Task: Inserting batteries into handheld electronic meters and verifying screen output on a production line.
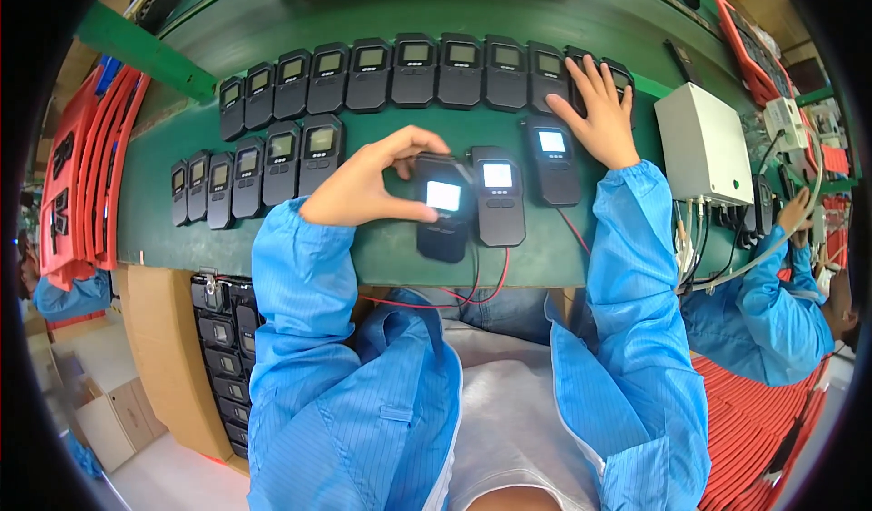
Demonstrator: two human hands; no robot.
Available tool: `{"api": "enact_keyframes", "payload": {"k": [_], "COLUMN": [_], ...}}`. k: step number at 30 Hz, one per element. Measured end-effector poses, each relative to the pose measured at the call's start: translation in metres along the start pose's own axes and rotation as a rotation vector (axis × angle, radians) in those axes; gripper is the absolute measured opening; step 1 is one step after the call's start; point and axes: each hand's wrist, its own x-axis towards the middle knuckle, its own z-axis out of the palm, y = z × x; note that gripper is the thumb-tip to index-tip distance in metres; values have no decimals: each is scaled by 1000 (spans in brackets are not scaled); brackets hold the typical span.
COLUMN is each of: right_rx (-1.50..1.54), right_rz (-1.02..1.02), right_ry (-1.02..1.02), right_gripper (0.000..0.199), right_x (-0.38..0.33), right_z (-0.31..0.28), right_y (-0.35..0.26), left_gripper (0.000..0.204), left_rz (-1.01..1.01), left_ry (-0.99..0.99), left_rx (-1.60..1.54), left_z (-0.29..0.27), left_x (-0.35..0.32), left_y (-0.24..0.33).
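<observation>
My left hand pinches the upper left corner of a black handheld device whose small screen glows white, near the front edge of the green bench. Two more lit devices lie to its right, one next to it and another further right, with red and black wires trailing toward me. My right hand rests flat, fingers spread, on the right end of the far row of black devices. A shorter second row of devices lies at the left.
A white box with cables stands on the bench at right. Another person in a blue sleeve works at the far right. Red trays stack at left; a tray of black devices sits below the bench edge.
</observation>
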Motion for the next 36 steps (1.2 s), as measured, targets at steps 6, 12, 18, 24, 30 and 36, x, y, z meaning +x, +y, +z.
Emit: {"api": "enact_keyframes", "payload": {"k": [6, 12, 18, 24, 30, 36], "right_rx": [9, 376, 827, 1633, 1430, 1593], "right_rz": [-9, -201, -418, -27, 47, 73], "right_ry": [26, 383, 204, -427, -593, -460], "right_gripper": [69, 42, 26, 32, 35, 35], "right_x": [2, 5, -18, -27, -33, -29], "right_z": [1, -23, -35, -41, -48, -42], "right_y": [-2, -29, -70, -92, -92, -89], "left_gripper": [48, 36, 37, 38, 39, 29], "left_rz": [19, 134, 342, 369, 327, 162], "left_ry": [279, 647, 734, 790, 789, 578], "left_rx": [-480, -380, -435, -567, -569, -491], "left_z": [5, 16, 25, 36, 46, 44], "left_x": [10, 27, 66, 84, 85, 80], "left_y": [-7, -5, 27, 20, 10, 5]}}
